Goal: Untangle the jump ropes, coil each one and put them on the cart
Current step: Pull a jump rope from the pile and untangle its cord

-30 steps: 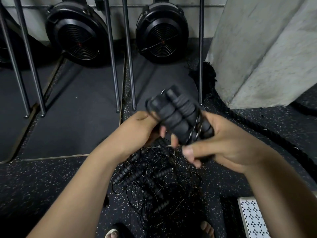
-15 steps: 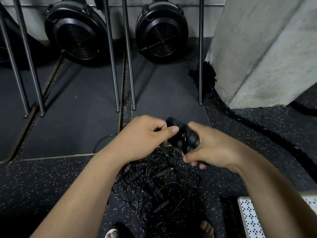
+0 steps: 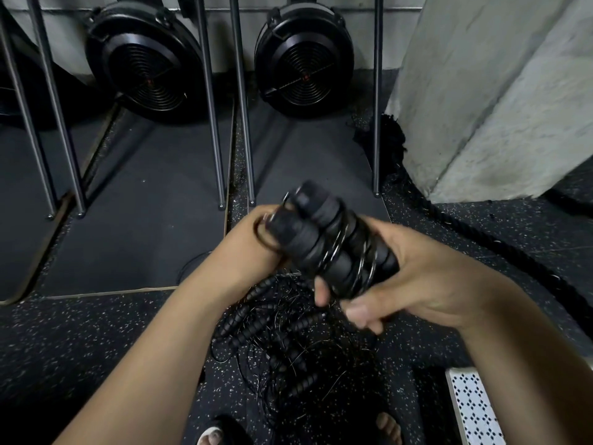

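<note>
Coiling step: right hand (image 3: 426,281) fist-grips the paired handles (image 3: 298,232) wound with cord (image 3: 335,252), left hand (image 3: 250,252) fingers curl at their 10 o'clock end hooking a cord loop, tangled pile (image 3: 288,348) at 6 o'clock; next, probably tuck the end and set it on the perforated shelf (image 3: 475,409) at 4 o'clock.

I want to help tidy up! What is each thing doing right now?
handles: side by side, cord wound round them.
right hand: grips the handles.
left hand: holds the cord.
rope pile: tangled, on the floor.
</note>
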Available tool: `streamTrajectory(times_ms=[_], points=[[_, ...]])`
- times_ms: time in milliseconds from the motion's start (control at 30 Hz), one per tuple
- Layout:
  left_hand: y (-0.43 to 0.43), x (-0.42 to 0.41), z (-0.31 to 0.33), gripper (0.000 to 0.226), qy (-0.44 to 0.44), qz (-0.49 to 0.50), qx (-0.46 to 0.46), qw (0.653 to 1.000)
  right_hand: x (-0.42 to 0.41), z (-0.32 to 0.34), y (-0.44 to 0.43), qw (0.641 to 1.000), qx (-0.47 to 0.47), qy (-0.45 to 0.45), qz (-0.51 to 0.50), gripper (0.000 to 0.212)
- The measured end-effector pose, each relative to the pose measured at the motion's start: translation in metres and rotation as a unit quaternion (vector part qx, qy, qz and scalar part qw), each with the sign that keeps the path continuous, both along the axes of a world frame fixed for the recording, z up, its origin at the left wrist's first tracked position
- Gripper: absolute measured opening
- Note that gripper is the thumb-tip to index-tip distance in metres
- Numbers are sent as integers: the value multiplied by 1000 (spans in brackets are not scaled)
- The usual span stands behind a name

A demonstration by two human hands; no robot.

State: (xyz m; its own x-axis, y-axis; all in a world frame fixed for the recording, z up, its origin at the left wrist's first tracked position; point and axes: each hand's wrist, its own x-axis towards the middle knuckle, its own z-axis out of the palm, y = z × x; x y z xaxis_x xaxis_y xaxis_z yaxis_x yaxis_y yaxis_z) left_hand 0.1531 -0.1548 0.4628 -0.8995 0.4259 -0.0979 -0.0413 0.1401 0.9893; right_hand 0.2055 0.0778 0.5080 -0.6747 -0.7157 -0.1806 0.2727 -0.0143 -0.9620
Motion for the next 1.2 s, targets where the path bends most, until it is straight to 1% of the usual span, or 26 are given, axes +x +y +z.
streamTrajectory(times_ms=[67, 100, 167, 267, 333, 400, 433, 500, 600, 667, 767, 833, 933, 1067, 1200], points=[[5, 6, 1, 50, -10, 40, -26, 999, -5, -2, -1, 997, -37, 8, -66, 57], [6, 6, 0, 56, -17, 45, -41, 998, -8, -3, -2, 994, -41, 13, -105, 54], [9, 7, 0, 64, -10, 34, -67, 997, -11, -7, -4, 979, -19, 12, -201, 49], [11, 6, -2, 61, 16, 9, -141, 990, -14, -16, -5, 945, 46, -2, -323, 53], [12, 9, -2, 56, 51, -4, -206, 977, -16, -22, -3, 925, 114, 10, -362, 52], [12, 10, 0, 55, 74, -5, -241, 968, -17, -27, 0, 908, 180, 26, -378, 49], [12, 10, 1, 56, 78, -2, -245, 966, -18, -29, 2, 903, 210, 27, -373, 49], [10, 8, 2, 57, 86, 12, -247, 965, -17, -30, 3, 905, 271, 24, -326, 49], [7, 5, 1, 59, 103, 36, -239, 965, -11, -28, 1, 918, 341, 14, -201, 47], [5, 3, -3, 56, 124, 45, -234, 963, -7, -25, -3, 931, 348, -1, -114, 47], [3, 4, -3, 53, 134, 32, -230, 963, -2, -16, -8, 947, 318, -30, 4, 50], [2, 5, 0, 53, 124, 15, -211, 969, 1, -10, -8, 954, 292, -44, 46, 51], [-1, 6, 2, 53, 84, 1, -155, 984, 2, -2, -6, 963, 254, -49, 80, 54], [-1, 11, 8, 54, 39, -42, -99, 993, 3, 3, -5, 971, 200, -66, 115, 64], [1, 13, 17, 51, -34, -40, -23, 998, 4, 7, -1, 983, 126, -73, 111, 61]])
